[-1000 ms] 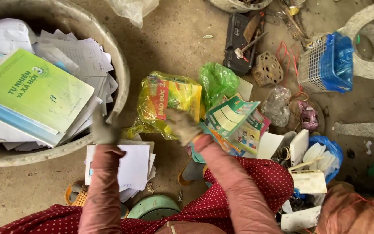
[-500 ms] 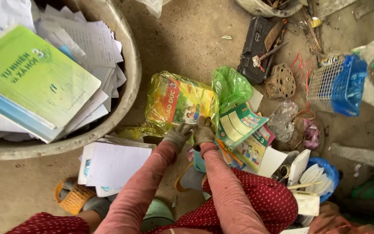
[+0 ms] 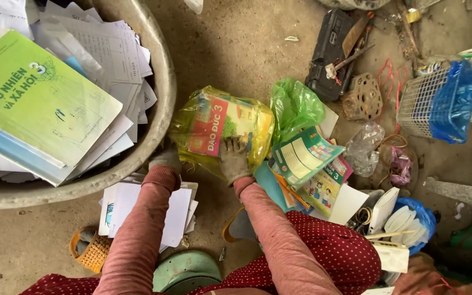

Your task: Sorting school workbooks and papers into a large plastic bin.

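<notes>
The right hand (image 3: 235,159), in a worn, dirt-grey knit glove, lies with fingers curled on the lower edge of a yellow plastic bag (image 3: 222,128), grasping it. The left hand (image 3: 165,158), gloved alike, presses the bag's lower left corner beside the basin; its fingers are tucked under the crinkled film, so I cannot tell whether they are clenched. The bag is thin, glossy and wrinkled, see-through enough to show a flat red-and-yellow booklet (image 3: 214,124) inside. It rests on the bare, dusty concrete floor (image 3: 236,49), touching the rim of a wide, round metal basin (image 3: 162,82).

The basin holds loose white sheets and a smooth green book (image 3: 39,98); its left and upper parts are cut off by the frame. Just right of the bag sits a crumpled green plastic bag (image 3: 295,106), with a slanted pile of colourful paperbacks (image 3: 310,164) below it. More white sheets (image 3: 143,210) lie under the left forearm, partly hidden by the ribbed pink sleeve. Farther right stand a white wire basket (image 3: 419,101) lined with blue plastic and a black case (image 3: 329,52) with rusty tools on it. A clear, crushed film wad (image 3: 364,147) is hard to make out. The red dotted fabric at the bottom covers whatever lies beneath
</notes>
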